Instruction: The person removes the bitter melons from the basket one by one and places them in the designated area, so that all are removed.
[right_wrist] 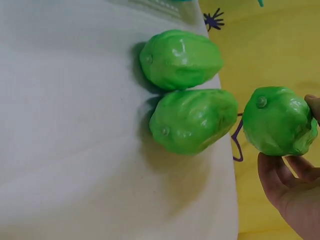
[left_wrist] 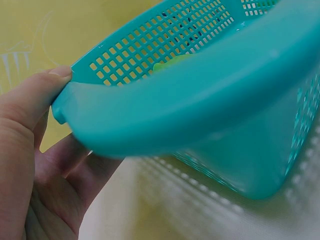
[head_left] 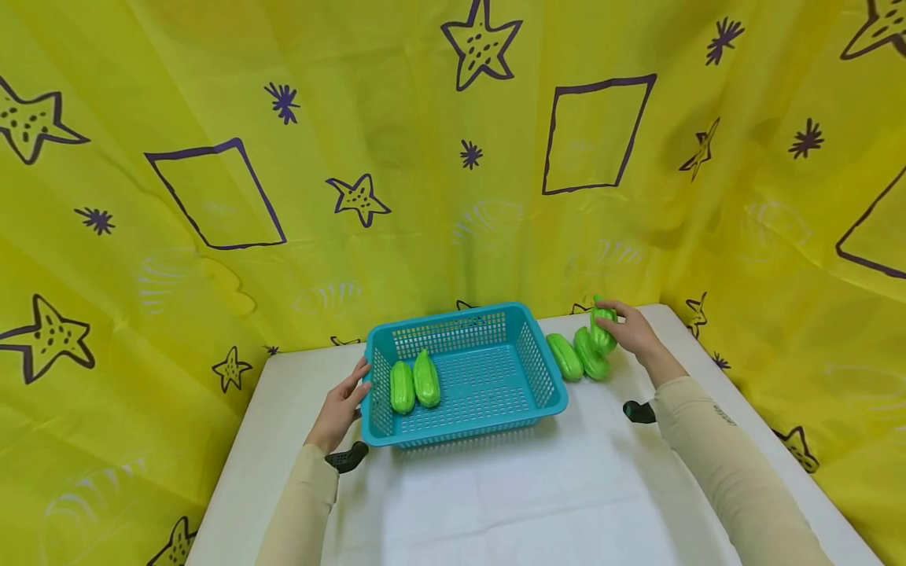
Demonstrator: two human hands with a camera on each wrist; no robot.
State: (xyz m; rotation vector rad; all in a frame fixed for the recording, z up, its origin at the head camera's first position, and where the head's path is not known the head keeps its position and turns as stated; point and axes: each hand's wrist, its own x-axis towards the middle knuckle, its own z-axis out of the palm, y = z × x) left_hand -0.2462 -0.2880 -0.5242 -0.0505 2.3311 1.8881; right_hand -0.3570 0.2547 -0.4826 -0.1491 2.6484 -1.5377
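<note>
My left hand grips the left end of a teal plastic basket. In the left wrist view, its thumb lies at the rim and the other fingers are below. Inside the basket, at the left, two shiny green toy gourds lie side by side, one blunt gourd and one with a stem. Right of the basket, my right hand holds another green gourd between thumb and fingers, raised off the table. Two more gourds, one beside the other, lie on the table.
The basket stands on a table with a white cloth. Yellow curtains with stars and squares hang close behind the table and at both sides. A black wrist-camera mount sits at each sleeve, the left one near the basket's front corner.
</note>
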